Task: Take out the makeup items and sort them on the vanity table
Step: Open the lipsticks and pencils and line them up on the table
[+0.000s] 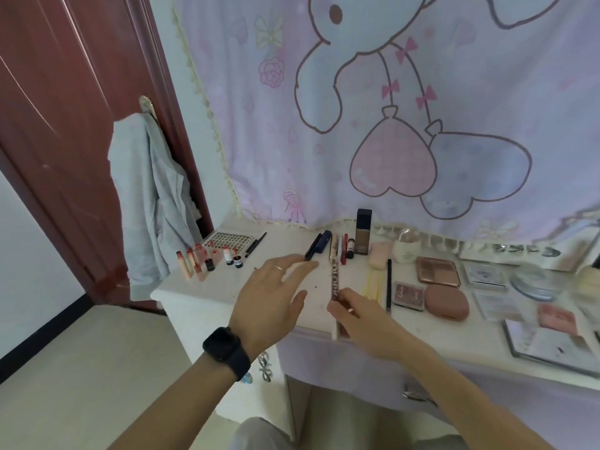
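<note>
Risk entry: the right hand pinches only the near end of the patterned pencil. The long free end could swing and knock the row of pens lying just past it. It could also roll once released on the vanity table (round barrel, I judge). The left hand hovers flat, fingers straight and spread, holding nothing. A careless sweep could scatter that same row, which begins at its fingertips.

Position: on my remote feed the pencil runs from between the right thumb and forefinger straight away, its far tip near the row. Yellow sticks and a black liner lie just right of the pinching fingers. I judge placing it into the row comes next
</note>
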Demonstrator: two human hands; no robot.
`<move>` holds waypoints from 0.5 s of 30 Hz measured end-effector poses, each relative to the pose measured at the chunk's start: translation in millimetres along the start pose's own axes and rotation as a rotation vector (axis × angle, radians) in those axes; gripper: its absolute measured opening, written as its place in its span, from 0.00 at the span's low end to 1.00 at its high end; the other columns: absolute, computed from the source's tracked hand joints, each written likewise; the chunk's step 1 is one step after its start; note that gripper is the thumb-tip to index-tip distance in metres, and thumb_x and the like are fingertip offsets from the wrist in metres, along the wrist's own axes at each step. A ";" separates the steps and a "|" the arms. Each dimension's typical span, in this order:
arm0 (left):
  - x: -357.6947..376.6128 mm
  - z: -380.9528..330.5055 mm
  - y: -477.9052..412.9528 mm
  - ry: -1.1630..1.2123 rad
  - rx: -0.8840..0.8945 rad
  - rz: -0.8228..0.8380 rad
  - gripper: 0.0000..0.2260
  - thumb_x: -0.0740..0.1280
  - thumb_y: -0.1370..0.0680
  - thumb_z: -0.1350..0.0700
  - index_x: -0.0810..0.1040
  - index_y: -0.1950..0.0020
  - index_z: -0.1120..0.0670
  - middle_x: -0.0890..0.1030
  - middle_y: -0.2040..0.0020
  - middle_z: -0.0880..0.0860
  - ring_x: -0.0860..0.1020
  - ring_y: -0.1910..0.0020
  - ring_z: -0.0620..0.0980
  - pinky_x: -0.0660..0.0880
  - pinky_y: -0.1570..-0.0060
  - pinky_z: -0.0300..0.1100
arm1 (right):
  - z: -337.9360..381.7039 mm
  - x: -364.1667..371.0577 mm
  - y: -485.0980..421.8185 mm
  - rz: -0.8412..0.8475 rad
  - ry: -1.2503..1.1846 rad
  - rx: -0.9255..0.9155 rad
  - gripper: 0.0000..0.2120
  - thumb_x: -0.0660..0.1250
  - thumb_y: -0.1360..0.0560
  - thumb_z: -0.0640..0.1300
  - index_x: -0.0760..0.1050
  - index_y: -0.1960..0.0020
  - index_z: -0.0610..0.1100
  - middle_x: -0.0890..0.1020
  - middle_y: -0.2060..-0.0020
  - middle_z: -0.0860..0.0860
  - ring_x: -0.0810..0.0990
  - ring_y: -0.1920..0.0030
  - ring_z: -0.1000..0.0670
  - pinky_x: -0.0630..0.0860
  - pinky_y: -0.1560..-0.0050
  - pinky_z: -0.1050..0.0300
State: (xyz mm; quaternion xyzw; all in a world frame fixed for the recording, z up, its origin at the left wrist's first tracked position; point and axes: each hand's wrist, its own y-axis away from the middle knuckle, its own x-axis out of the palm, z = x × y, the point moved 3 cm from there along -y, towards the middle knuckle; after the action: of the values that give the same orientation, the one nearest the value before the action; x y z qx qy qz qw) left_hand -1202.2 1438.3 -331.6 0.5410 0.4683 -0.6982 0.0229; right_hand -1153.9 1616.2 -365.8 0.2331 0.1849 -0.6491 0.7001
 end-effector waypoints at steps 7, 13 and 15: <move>6.8 -3.4 -1.0 -0.232 0.427 0.089 0.10 0.64 0.23 0.61 0.79 0.46 0.50 0.83 0.47 0.49 0.80 0.47 0.53 0.74 0.48 0.46 | 17.2 -14.6 6.3 0.125 0.218 -0.107 0.10 0.58 0.17 0.59 0.76 0.47 0.57 0.82 0.57 0.54 0.82 0.63 0.56 0.81 0.53 0.53; -5.9 8.2 10.7 -0.192 0.365 0.025 0.10 0.65 0.23 0.58 0.83 0.44 0.53 0.80 0.53 0.54 0.77 0.66 0.53 0.72 0.74 0.41 | 19.7 -20.1 6.0 0.226 0.027 -0.013 0.23 0.55 0.16 0.59 0.81 0.52 0.46 0.76 0.73 0.55 0.73 0.73 0.54 0.77 0.63 0.57; -8.0 9.2 13.8 -0.206 0.373 -0.018 0.14 0.59 0.22 0.57 0.84 0.44 0.54 0.80 0.55 0.54 0.76 0.68 0.52 0.70 0.76 0.40 | 18.6 -14.4 5.6 0.275 -0.156 0.058 0.24 0.57 0.17 0.60 0.82 0.49 0.43 0.74 0.71 0.53 0.71 0.72 0.53 0.74 0.66 0.59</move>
State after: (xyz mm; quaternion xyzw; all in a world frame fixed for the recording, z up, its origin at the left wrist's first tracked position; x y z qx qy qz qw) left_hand -1198.2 1420.5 -334.3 0.4575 0.3307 -0.8246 -0.0361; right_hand -1150.5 1617.8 -341.8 0.2255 0.0774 -0.5683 0.7875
